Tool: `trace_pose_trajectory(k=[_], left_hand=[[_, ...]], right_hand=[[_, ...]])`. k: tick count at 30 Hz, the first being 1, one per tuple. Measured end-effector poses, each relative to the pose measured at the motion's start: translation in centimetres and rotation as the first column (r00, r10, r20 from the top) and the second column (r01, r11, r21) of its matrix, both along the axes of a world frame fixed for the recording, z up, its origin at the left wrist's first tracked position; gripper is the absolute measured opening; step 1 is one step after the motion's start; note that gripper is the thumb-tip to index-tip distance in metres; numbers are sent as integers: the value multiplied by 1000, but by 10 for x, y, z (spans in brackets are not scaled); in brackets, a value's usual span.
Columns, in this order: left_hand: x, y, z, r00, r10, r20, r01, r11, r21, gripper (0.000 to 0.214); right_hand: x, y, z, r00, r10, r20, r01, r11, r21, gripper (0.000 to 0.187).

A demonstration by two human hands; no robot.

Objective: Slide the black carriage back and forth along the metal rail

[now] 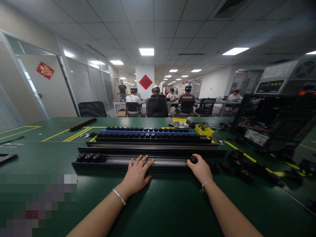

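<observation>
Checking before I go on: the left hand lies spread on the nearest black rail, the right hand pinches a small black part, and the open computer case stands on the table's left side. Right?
Not quite: the head view shows the open computer case on the right side of the table, not the left. The rest stands.

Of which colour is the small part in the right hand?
The small part is black; the head view shows it.
</observation>
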State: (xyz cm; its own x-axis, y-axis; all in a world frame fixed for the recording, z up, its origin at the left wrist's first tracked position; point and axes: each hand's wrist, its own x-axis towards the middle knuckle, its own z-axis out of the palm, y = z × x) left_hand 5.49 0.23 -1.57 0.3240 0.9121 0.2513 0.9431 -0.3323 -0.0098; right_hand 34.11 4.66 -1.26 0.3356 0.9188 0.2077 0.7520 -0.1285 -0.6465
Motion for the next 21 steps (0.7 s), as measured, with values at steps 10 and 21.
trace_pose_trajectory(k=[10, 21], left_hand=[[-1, 0, 0, 1000, -7, 6, 7, 1000, -4, 65], [0, 1, -2, 1000, 3, -5, -3, 1000, 1, 65]], right_hand=[[5, 3, -4, 999, -23, -24, 23, 999, 30, 42], [8, 4, -3, 999, -39, -33, 42, 996, 79, 41]])
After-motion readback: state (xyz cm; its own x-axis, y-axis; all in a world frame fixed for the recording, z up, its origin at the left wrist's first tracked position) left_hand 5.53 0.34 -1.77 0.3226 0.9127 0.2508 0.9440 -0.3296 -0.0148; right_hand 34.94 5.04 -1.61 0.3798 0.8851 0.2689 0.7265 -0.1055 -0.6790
